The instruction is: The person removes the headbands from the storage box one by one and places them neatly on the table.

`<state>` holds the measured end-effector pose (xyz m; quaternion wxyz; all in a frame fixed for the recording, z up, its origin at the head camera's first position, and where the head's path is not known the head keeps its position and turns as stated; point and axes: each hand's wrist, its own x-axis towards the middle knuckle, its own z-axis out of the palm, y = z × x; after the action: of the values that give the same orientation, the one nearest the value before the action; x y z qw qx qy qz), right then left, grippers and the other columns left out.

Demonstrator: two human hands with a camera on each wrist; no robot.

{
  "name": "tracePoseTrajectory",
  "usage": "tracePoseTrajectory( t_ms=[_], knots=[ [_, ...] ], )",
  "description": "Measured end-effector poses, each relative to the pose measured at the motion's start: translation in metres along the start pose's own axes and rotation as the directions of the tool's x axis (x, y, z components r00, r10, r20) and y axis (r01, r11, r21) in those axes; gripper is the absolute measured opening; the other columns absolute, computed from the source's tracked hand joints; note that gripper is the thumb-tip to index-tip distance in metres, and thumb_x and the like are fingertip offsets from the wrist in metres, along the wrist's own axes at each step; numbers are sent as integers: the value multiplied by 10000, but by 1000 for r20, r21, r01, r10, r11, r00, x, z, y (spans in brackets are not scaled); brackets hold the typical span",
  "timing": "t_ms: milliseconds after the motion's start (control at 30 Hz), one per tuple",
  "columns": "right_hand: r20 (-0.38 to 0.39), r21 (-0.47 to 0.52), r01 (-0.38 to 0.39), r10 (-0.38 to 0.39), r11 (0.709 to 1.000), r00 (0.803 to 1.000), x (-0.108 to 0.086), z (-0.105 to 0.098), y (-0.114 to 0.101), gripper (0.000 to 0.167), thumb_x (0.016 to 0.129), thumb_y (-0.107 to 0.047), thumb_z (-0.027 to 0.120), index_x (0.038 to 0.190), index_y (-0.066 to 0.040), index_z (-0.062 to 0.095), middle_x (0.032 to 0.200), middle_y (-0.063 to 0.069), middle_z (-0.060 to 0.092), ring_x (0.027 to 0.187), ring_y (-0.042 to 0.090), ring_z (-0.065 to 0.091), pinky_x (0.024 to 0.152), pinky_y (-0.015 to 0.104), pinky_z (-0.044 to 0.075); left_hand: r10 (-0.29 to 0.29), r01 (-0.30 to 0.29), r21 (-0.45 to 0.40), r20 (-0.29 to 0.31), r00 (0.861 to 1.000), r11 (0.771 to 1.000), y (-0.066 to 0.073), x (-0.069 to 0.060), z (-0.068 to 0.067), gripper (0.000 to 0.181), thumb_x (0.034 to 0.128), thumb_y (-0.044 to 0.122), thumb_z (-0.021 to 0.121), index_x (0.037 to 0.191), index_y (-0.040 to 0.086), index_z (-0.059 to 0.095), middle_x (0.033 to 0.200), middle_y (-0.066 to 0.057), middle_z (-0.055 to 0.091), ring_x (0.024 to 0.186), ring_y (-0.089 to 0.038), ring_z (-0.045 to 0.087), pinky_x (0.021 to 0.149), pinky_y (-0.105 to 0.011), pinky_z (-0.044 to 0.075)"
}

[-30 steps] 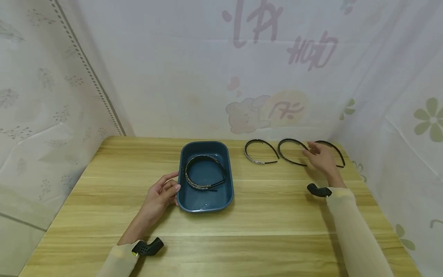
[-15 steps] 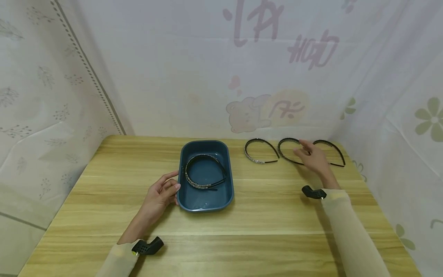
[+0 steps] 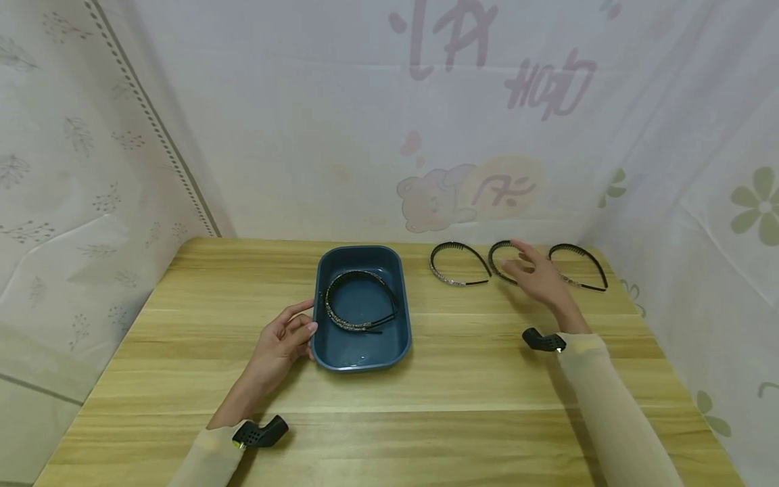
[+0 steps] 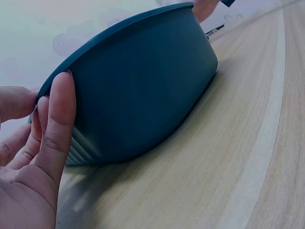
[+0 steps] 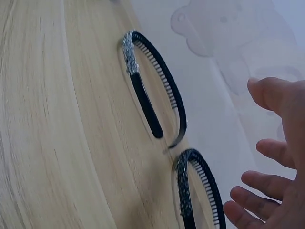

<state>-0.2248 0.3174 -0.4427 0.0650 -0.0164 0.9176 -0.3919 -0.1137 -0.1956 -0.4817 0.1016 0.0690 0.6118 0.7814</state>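
Dark blue, the deep plastic tray with round corners (image 3: 359, 352) sits on the pale yellow wooden table (image 3: 389, 446). My left hand (image 3: 280, 341) holds its left side, with my thumb at the rim and fingers against the outside wall. Inside the tray lie black headbands with gold-looking sparkles (image 3: 351, 327), stacked so close that I can't count them well. My right hand (image 3: 538, 274) is spread wide and has nothing in it. It is over the thin black headband with dark sparkles (image 5: 184, 188) and hides part of it from the head view; I can't tell if a finger touches it. Just to the left of that one lies the black headband with silver sparkles (image 5: 146, 104), with little comb teeth inside. To the right of my hand, near the table's corner, is another black toothed headband (image 3: 570, 247). Behind the table hangs a whitish cloth with a faint bear (image 3: 292, 135).
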Motion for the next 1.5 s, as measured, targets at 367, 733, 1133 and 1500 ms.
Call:
tracePoseTrajectory(
  t_ms=[367, 733, 1133, 1500],
  knots=[
    [28, 29, 82, -83, 996, 996, -1, 13, -21, 801, 976, -639, 563, 1635, -340, 221, 1688, 200, 219, 1516, 484, 282, 1172, 693, 325, -5, 4, -12, -1, 1000, 1000, 0, 0, 0, 568, 1036, 71, 597, 1535, -22, 342, 979, 23, 646, 719, -66, 623, 623, -224, 589],
    [90, 14, 181, -181, 983, 979, -4, 27, -45, 747, 1011, -549, 575, 1635, -335, 224, 1695, 166, 216, 1512, 489, 287, 1201, 660, 312, -12, 12, -9, -14, 1000, 1000, -1, 0, 0, 574, 1031, 77, 609, 1533, -19, 350, 971, 25, 645, 728, -65, 622, 622, -228, 591],
    [159, 37, 236, -239, 971, 958, -10, 40, -73, 741, 1005, -524, 605, 1626, -354, 238, 1689, 137, 254, 1529, 455, 278, 1194, 675, 310, -3, 3, -7, -13, 1000, 1000, -2, 1, 0, 554, 1033, 75, 605, 1523, -17, 364, 965, 27, 644, 719, -65, 621, 617, -231, 590],
    [213, 102, 324, -339, 940, 916, -10, 57, -93, 721, 1009, -452, 633, 1618, -339, 266, 1686, 79, 266, 1537, 380, 287, 1209, 633, 317, 1, -1, -14, -18, 1000, 1000, -1, 1, 0, 547, 1033, 69, 603, 1516, -23, 365, 963, 16, 653, 712, -64, 622, 612, -226, 586]
  ],
)
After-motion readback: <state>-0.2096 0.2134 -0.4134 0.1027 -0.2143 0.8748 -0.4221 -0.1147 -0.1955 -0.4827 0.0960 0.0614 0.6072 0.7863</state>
